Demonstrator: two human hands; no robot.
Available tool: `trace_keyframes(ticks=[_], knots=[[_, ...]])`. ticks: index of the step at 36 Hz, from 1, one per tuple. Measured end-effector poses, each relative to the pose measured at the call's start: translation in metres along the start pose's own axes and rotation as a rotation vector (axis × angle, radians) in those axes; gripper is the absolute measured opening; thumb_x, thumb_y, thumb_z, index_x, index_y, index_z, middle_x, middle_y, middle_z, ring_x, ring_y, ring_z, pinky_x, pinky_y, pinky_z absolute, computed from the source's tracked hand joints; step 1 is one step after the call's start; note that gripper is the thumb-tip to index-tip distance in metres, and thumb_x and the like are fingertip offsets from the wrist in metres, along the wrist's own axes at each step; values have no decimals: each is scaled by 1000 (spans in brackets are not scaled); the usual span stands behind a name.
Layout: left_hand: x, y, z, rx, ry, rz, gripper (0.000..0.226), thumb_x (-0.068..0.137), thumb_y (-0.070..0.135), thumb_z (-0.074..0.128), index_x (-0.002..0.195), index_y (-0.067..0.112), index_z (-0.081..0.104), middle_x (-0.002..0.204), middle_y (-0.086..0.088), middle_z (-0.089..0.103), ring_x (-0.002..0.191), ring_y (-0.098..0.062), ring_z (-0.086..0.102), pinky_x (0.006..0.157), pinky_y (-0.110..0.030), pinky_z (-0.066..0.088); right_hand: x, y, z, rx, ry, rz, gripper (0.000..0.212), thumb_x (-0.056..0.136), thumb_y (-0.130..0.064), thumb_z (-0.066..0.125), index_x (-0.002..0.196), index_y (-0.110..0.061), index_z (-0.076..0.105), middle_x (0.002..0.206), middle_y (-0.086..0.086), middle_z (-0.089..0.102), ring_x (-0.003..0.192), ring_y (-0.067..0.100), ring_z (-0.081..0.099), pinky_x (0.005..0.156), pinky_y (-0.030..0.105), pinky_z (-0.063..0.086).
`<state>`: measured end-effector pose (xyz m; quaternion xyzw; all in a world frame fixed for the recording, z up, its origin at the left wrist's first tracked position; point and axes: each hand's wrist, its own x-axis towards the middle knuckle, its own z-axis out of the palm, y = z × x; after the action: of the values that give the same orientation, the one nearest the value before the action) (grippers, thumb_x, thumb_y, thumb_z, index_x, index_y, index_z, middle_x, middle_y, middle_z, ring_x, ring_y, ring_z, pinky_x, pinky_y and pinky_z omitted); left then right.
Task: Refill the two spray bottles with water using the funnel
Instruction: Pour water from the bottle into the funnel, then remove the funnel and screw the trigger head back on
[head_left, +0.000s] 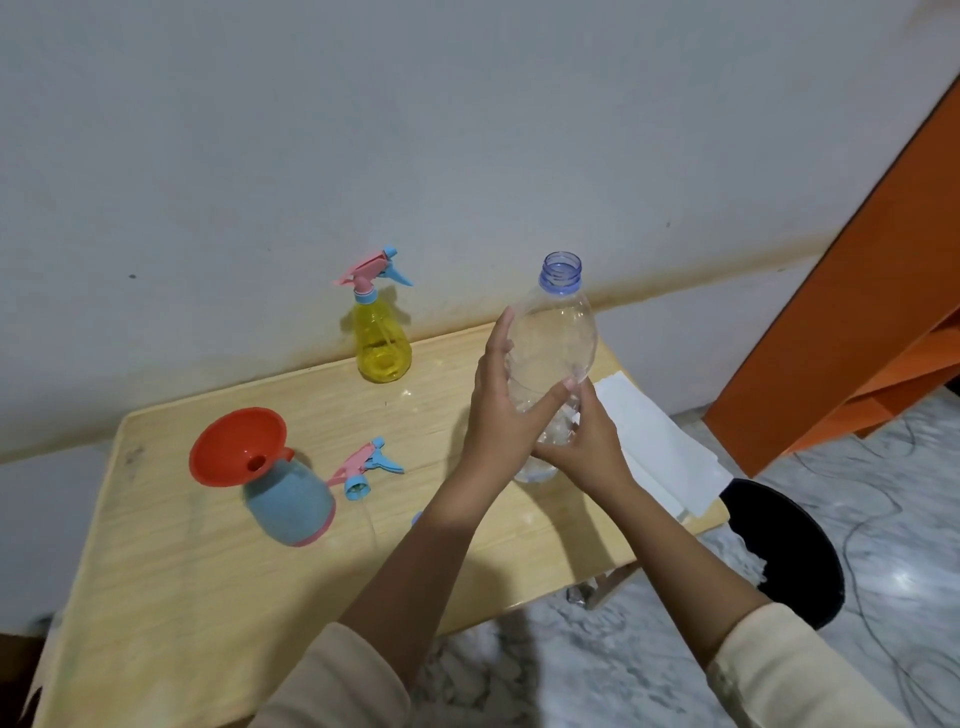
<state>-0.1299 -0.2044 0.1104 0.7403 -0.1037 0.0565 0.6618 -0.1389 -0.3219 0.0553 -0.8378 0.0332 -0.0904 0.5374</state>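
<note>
Clear thin plastic, that water bottle: uncapped and nearly empty by the look of it, so it's probably light and squishy. Best held round the middle, no squeezing. It's up over the table's right side, left hand wrapped round its belly, right hand gripping lower. Count: yellow spray bottle at the far edge, blue spray bottle toward the left edge wearing the one funnel, one loose spray head beside it.
</note>
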Motion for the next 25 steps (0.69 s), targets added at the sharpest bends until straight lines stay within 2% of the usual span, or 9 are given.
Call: trace_keyframes(ticks=[1, 4, 8, 11, 15, 18, 20, 23, 25], knots=[[0, -1, -1, -14, -7, -4, 83, 66, 47, 72, 134, 58, 25, 140, 7, 41, 131, -7, 39, 108, -43, 40, 0, 0, 1, -20, 21, 8, 87, 60, -25, 86, 132, -29, 37, 118, -11, 53, 112, 6, 51, 88, 24, 47], [-1, -3, -7, -45, -49, -28, 83, 69, 45, 72, 139, 46, 28, 141, 10, 36, 133, -13, 39, 108, -43, 40, -3, 4, 5, -82, 71, 66, 93, 56, -32, 87, 133, -23, 37, 117, -2, 45, 114, 16, 49, 90, 31, 48], [-11, -5, -23, -94, -128, -105, 69, 84, 20, 71, 141, 29, 33, 139, 12, 33, 135, -16, 36, 110, -34, 35, -16, 4, 15, -22, 160, 139, 107, 57, -34, 88, 143, -22, 26, 132, 3, 40, 120, 17, 50, 97, 40, 49], [-28, -18, -46, -1, -165, -100, 57, 84, 23, 70, 135, 25, 44, 134, 10, 41, 129, -9, 41, 105, -27, 36, -35, -1, 27, -2, 257, 182, 100, 67, -25, 84, 145, -14, 23, 138, 5, 36, 121, 16, 47, 94, 32, 46], [-64, -46, -90, 77, -141, -116, 41, 86, 22, 69, 123, 25, 54, 125, 7, 50, 117, 3, 48, 102, -21, 39, -67, -9, 56, 19, 346, 224, 68, 73, -18, 78, 130, -13, 41, 127, 4, 43, 109, 17, 51, 86, 27, 43], [-94, -75, -131, 131, -17, -178, 33, 85, 17, 69, 114, 28, 55, 115, 8, 54, 110, -3, 55, 97, -22, 44, -86, -16, 88, 20, 295, 232, 50, 75, -17, 77, 116, -13, 51, 116, 6, 54, 108, 20, 55, 91, 34, 47], [-111, -94, -161, 173, 129, -206, 33, 82, 12, 72, 108, 26, 58, 107, 8, 58, 103, -11, 60, 91, -25, 49, -92, -30, 110, 54, 228, 216, 45, 74, -18, 78, 111, -16, 53, 112, 5, 57, 108, 17, 56, 94, 35, 48], [-125, -110, -202, 215, 391, -272, 33, 77, 6, 75, 104, 18, 58, 102, -3, 60, 95, -24, 62, 85, -37, 54, -89, -60, 141, 98, 101, 139, 47, 74, -20, 79, 112, -20, 52, 114, 2, 57, 109, 11, 55, 94, 31, 47], [-124, -113, -225, 254, 492, -315, 38, 75, 7, 76, 107, 12, 57, 105, -7, 56, 95, -27, 60, 85, -43, 53, -84, -83, 159, 104, 28, 63, 54, 72, -23, 80, 117, -20, 51, 118, 0, 55, 111, 7, 53, 94, 24, 46]])
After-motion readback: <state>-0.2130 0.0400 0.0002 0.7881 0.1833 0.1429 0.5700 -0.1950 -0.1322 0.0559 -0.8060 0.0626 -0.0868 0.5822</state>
